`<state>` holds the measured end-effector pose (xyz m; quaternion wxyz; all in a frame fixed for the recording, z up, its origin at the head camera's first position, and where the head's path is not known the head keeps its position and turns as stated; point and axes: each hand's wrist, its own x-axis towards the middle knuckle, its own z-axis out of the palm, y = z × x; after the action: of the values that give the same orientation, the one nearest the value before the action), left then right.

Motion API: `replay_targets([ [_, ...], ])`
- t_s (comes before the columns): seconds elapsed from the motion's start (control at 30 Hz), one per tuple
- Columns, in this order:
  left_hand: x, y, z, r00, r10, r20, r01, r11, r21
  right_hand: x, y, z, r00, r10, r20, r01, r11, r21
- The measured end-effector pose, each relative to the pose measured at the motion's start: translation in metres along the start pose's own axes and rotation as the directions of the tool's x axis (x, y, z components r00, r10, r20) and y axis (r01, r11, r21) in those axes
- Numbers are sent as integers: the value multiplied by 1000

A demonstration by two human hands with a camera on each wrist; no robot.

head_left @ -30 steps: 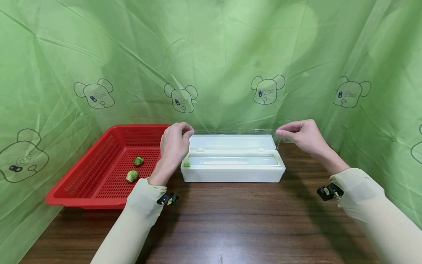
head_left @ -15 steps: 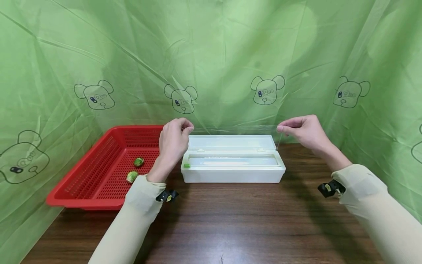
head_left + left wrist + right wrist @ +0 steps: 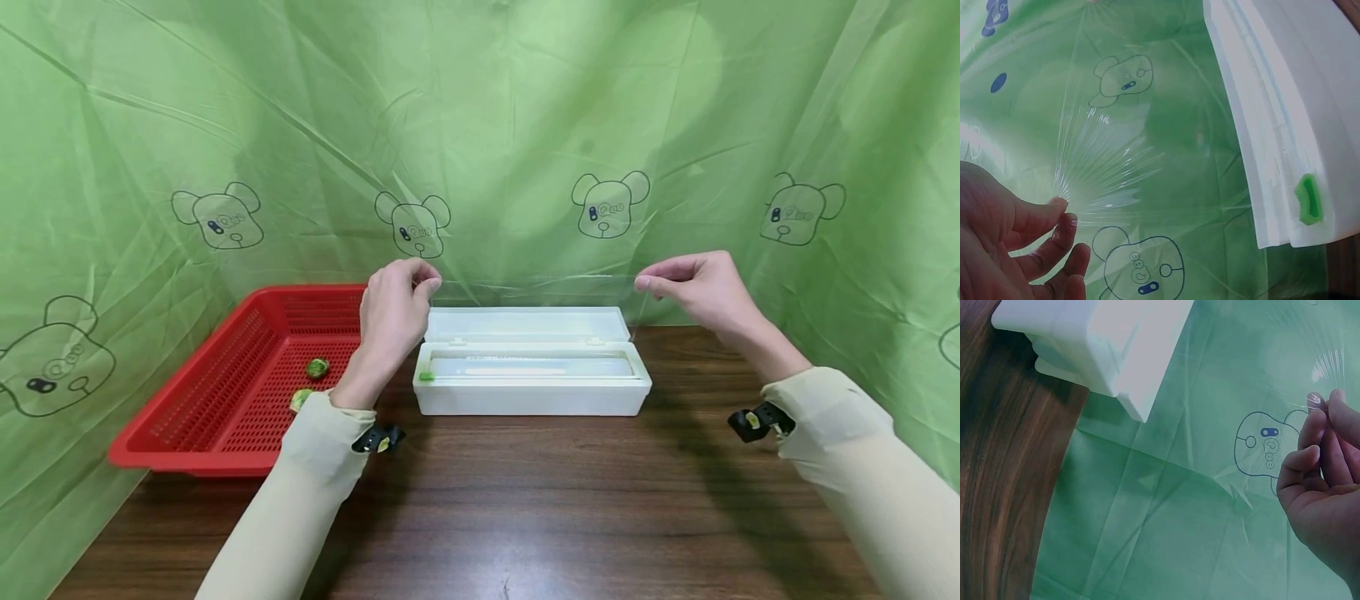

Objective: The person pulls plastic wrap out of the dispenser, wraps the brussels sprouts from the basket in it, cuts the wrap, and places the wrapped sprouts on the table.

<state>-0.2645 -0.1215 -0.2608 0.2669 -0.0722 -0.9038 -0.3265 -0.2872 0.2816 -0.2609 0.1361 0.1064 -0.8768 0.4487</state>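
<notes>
L hand & R hand slightly higher vs. before, each pinching plastic film edge; film's taut btwn them, above white box nr table's far edge.

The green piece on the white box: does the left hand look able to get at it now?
Probably not freely: the green piece is near, but the left hand pinches the clear film.

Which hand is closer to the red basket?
Left. In the head view, the left hand overlaps the right edge of the red basket; the right hand is over by the white box's right end.
</notes>
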Motion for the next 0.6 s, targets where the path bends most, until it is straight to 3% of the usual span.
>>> replay_targets([
  [0.6,8,10,-13,1000,22,-18,-22,1000,-18,0,-16,-10,999,-30,-23,30,999,-13],
])
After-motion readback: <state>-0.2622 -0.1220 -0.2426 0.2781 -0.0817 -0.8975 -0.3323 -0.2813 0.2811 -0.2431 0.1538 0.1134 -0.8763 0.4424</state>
